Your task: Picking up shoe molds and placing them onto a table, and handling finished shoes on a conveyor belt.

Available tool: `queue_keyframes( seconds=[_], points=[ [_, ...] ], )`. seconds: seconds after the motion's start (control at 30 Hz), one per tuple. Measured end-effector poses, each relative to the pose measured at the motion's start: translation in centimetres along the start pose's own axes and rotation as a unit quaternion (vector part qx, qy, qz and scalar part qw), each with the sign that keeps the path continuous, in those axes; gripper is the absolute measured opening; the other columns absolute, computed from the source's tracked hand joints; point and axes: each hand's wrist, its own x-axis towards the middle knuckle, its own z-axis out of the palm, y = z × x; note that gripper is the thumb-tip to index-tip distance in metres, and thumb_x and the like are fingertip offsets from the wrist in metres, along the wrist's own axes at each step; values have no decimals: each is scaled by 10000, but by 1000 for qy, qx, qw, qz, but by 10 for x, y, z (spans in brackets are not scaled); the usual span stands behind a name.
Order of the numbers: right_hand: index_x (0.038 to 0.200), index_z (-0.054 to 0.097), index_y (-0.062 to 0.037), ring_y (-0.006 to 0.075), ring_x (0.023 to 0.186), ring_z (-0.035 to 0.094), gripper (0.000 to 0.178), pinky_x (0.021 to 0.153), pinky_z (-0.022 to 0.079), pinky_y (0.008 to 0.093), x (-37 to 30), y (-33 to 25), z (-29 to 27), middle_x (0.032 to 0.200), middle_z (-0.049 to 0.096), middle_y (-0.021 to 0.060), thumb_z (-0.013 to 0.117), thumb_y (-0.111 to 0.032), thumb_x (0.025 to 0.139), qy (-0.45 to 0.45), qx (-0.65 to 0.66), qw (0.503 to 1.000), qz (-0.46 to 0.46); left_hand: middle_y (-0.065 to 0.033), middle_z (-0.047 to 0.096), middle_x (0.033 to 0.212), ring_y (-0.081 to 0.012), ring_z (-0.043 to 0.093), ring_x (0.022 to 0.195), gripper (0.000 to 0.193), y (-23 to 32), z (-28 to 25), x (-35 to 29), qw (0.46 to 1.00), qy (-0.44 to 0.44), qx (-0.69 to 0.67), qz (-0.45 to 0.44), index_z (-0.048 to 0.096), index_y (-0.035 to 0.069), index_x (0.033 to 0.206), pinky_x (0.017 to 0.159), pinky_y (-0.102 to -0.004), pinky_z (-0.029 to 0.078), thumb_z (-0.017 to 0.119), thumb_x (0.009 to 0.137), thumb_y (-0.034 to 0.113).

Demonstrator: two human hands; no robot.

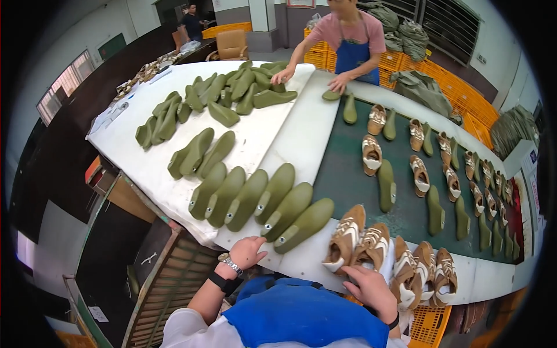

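The left hand (246, 253), fingers spread and empty, is hovering by unpaired lasts (303, 225); the right hand (371, 287), fingers loosely parted, is resting at unpaired shoes (348, 232) on the white surface (299, 136). Shoe-and-last pairs are already lining the green belt (348, 168).

So the whole setup is one big white table (304, 139) with a dark green belt (351, 180) running along its right half. A whitish sheet (249, 134) covers a good chunk of the left side, kinda smudged. Far end of that has a messy heap of green shoe lasts (217, 90), then a bunch of three lasts (196, 152), then six bigger-looking lasts (245, 200) lined up by the near edge. Five brown-and-white sneakers (346, 235) sit along that edge too. The belt's got more sneakers (372, 155) and lasts (386, 185), all spaced out in rows.
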Motion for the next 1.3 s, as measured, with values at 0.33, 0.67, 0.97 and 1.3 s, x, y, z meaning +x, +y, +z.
queue_keyframes(
  seconds=[0.33, 0.67, 0.97, 1.3],
  points=[
    [1088, 570, -89, 337, 815, 587, 325, 700, 480, 389, 81, -75, 75, 945, 609, 144, 613, -201, 785, 4, 58, 998, 25, -249, 362, 1281, -455, 333, 1175, 782, -209, -60, 2, 975, 149, 103, -127, 444, 86, 1246, 964, -472, 352, 764, 604, 398],
    [1154, 533, -46, 383, 1095, 449, 496, 940, 352, 439, 220, -53, 171, 1175, 483, 228, 682, -235, 720, 283, 15, 948, 146, -396, 217, 1297, -512, 298, 1192, 704, -229, -23, 26, 969, 205, -130, -49, 552, 12, 1113, 1013, -445, 307, 784, 568, 392],
    [1050, 594, -56, 292, 986, 538, 428, 896, 355, 426, 251, -45, 199, 1051, 591, 133, 657, -344, 739, 294, -127, 924, 210, -259, 370, 1278, -397, 351, 1196, 893, -395, -90, 110, 965, 217, -3, -150, 285, 105, 1356, 1003, -421, 316, 729, 611, 320],
    [988, 599, -52, 292, 940, 559, 377, 899, 367, 436, 255, -48, 198, 1021, 601, 123, 664, -296, 708, 314, -137, 913, 222, -176, 552, 1060, -281, 572, 924, 843, -420, -139, 244, 873, 157, -404, -224, 284, 85, 1330, 796, -377, 484, 730, 636, 261]
  ],
)
